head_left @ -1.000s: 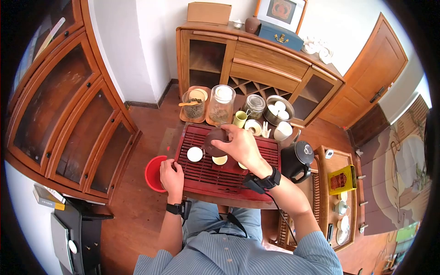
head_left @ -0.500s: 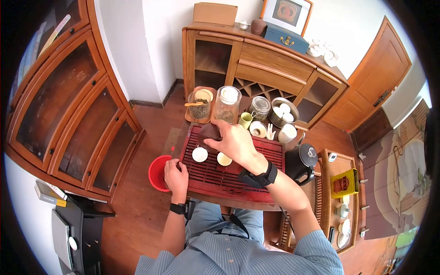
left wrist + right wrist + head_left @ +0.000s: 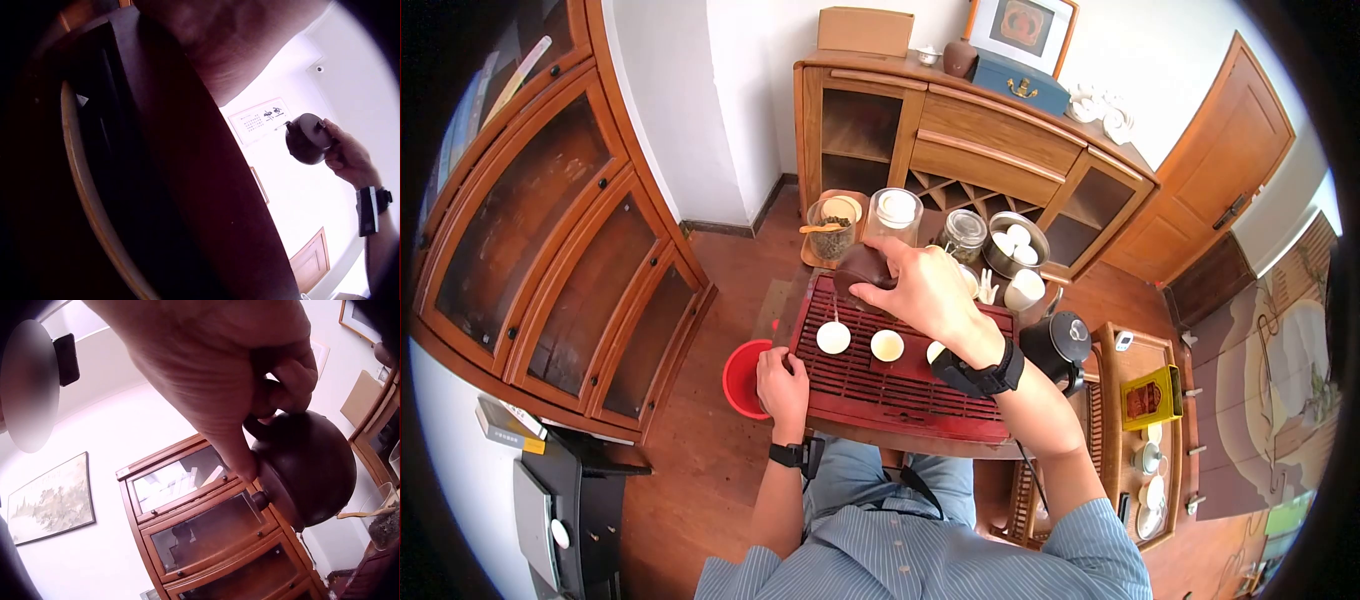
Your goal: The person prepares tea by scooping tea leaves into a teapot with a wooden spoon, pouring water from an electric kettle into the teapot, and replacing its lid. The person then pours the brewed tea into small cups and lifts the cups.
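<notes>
My right hand (image 3: 930, 300) grips a dark brown teapot (image 3: 863, 275) by its handle, tilted spout-down above the left white cup (image 3: 833, 337); a thin stream seems to fall toward the cup. In the right wrist view, the thumb lies by the lid of the teapot (image 3: 309, 469) and the fingers curl round the handle. A middle cup (image 3: 887, 346) holds pale yellow liquid. The right cup (image 3: 935, 352) is partly hidden by the wrist. My left hand (image 3: 783, 385) rests, loosely curled, at the left edge of the red slatted tray (image 3: 870, 405).
A red bin (image 3: 745, 380) stands left of the tray. Behind it are a jar with tea leaves (image 3: 830, 240), a tall clear canister (image 3: 895, 215), a lidded glass jar (image 3: 963, 232) and a metal bowl (image 3: 1018, 245). A black kettle (image 3: 1055, 345) stands at the right.
The teapot has moved left from beside the middle cup to the left cup, then slightly farther back. The middle cup has come into full view. My left hand has stayed at the tray's edge.
</notes>
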A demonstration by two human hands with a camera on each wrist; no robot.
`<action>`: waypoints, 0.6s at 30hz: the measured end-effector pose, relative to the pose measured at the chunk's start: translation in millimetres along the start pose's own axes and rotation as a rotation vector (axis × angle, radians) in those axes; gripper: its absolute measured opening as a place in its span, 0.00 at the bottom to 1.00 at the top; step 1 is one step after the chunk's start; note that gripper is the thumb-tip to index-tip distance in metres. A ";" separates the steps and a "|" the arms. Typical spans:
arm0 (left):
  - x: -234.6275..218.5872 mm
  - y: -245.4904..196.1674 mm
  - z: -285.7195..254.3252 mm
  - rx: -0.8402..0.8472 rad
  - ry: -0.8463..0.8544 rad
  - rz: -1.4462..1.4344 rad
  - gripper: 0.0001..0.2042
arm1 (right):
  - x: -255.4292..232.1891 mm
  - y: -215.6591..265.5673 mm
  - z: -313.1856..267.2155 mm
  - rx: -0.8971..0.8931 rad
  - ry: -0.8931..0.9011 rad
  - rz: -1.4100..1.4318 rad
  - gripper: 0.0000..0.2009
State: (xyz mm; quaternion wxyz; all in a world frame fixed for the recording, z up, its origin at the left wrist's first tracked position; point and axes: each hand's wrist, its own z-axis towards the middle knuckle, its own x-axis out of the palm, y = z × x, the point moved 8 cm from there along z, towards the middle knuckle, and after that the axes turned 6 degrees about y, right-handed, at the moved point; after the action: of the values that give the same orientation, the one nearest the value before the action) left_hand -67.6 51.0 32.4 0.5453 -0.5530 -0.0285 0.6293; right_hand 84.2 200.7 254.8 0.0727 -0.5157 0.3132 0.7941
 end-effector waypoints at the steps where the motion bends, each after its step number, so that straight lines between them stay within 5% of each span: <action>1: 1.3 1.0 0.2 -0.022 0.027 -0.012 0.06 | -3.2 2.3 0.2 0.001 0.006 -0.018 0.29; 18: 0.6 0.1 0.6 -0.012 0.018 -0.006 0.06 | -25.5 15.1 2.8 -0.012 -0.003 -0.013 0.24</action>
State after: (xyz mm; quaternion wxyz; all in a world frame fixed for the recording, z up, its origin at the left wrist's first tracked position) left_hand -68.0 51.8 32.2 0.5440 -0.5619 -0.0293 0.6224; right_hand 87.1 195.6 283.9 0.0753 -0.5171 0.3047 0.7963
